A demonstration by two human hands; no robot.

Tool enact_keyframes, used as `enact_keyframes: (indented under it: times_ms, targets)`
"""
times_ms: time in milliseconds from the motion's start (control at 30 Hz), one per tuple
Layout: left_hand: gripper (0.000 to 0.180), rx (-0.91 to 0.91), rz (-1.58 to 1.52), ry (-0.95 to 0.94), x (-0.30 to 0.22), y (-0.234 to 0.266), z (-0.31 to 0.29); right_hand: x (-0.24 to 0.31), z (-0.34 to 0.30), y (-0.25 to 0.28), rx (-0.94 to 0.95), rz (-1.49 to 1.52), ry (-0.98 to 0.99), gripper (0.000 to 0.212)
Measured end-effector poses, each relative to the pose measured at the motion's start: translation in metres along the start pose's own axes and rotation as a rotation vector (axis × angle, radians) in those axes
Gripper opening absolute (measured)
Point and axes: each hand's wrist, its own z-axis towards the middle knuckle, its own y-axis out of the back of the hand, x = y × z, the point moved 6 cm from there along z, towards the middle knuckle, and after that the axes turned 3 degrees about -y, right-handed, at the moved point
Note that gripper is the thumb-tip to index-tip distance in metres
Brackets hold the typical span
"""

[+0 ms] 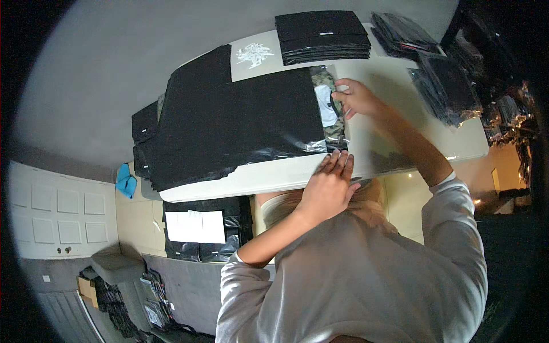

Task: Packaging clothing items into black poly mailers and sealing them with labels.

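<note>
A camouflage garment [331,132] folded with a white panel [326,106] lies in clear plastic at the right end of a wide spread of black plastic packages [246,114]. Just past the garment's right edge is my right hand [357,98], its fingers bent and apart, close to the clear plastic; I see nothing held in it. My left hand [330,186] rests at the table's front edge, its fingers stretched out toward the near corner of the package. It holds nothing. Both hands are over the white table [394,143].
A stack of black packages [323,43] stands at the back, beside a pile of small white slips [254,54]. Clear-bagged dark items [443,88] lie at the right. Below the table are more black packages with white paper [196,227]. A blue object [126,182] sits at left.
</note>
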Motion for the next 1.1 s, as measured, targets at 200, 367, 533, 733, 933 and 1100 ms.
enact_keyframes:
  times_ms: [200, 367, 533, 733, 933, 1100]
  targets:
    - [0.059, 0.007, -0.012, -0.004, 0.003, -0.002, -0.001, 0.036, 0.000, -0.045, 0.074, -0.008, 0.018, 0.064]
    - [0.060, 0.019, -0.019, -0.013, 0.001, 0.001, 0.001, 0.047, 0.003, -0.075, 0.141, 0.242, -0.051, 0.059]
    - [0.060, 0.026, -0.006, 0.005, 0.001, 0.003, 0.002, 0.040, 0.022, -0.093, 0.161, 0.174, -0.149, 0.037]
    - [0.061, 0.028, 0.008, 0.010, -0.001, -0.003, 0.003, 0.022, 0.061, -0.107, 0.457, 0.352, -0.122, 0.025]
    - [0.060, 0.037, -0.011, 0.056, 0.006, -0.008, 0.001, 0.065, 0.054, -0.063, 0.148, -0.593, 0.507, 0.034]
    - [0.061, 0.039, -0.017, 0.062, 0.008, -0.004, 0.001, 0.053, 0.017, -0.068, -0.057, -1.004, 0.769, 0.041]
